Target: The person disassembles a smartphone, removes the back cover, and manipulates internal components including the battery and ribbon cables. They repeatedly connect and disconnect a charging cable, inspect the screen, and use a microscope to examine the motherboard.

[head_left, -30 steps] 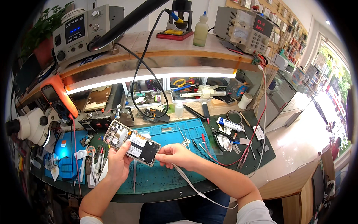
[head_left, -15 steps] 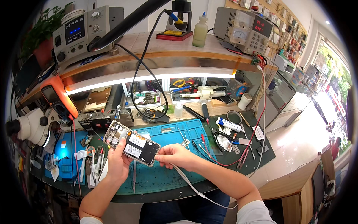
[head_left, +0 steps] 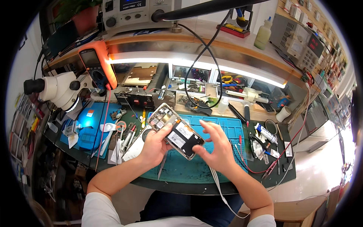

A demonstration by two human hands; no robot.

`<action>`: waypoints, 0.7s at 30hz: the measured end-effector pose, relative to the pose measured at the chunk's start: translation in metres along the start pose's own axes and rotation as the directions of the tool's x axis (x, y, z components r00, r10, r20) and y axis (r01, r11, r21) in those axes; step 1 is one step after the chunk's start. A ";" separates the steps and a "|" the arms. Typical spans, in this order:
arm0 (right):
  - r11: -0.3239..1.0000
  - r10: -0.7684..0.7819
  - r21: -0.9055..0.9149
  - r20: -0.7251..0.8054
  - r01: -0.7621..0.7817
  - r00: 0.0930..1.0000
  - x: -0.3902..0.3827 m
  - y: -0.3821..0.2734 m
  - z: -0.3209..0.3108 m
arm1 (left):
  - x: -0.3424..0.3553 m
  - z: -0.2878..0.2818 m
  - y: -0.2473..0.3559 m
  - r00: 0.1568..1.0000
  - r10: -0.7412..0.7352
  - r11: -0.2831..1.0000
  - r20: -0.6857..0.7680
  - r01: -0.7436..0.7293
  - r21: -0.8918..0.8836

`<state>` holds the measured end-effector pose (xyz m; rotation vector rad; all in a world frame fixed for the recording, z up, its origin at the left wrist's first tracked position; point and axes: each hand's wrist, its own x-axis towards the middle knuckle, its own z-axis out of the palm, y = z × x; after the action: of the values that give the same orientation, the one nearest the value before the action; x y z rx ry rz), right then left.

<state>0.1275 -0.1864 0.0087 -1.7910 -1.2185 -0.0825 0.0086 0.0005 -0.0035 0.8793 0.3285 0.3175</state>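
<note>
From my remote seat I see the opened phone above the blue mat, the left grip clasping it from its eight o'clock, the right grip spread wide at its four o'clock, thumb over the phone's edge, and an orange multimeter toward ten.

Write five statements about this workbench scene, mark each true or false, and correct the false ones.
1. The left hand grips a phone whose inner parts are exposed. True.
2. The right hand is clenched into a fist. False: it is open.
3. An orange multimeter is to the left of the phone. True.
4. The work mat beneath the phone is red. False: it is blue-green.
5. The microscope is to the right of the phone. False: it is to the left.
</note>
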 end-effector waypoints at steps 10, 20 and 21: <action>0.959 -0.060 -0.264 0.154 0.100 0.986 -0.016 -0.020 0.013 | -0.017 0.016 -0.017 0.938 -0.130 0.991 0.322 0.113 0.072; 0.288 0.209 0.700 0.620 -0.654 0.756 0.001 0.004 -0.009 | -0.002 -0.001 -0.013 0.966 0.048 0.962 0.253 -0.113 0.249; 0.090 0.138 0.711 0.685 -0.698 0.715 0.002 0.009 -0.010 | -0.001 -0.003 -0.012 0.976 0.084 0.950 0.202 -0.140 0.279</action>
<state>0.1396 -0.1925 0.0094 -0.8684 -0.5853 1.3219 0.0082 -0.0051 -0.0143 1.2140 0.1502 0.2922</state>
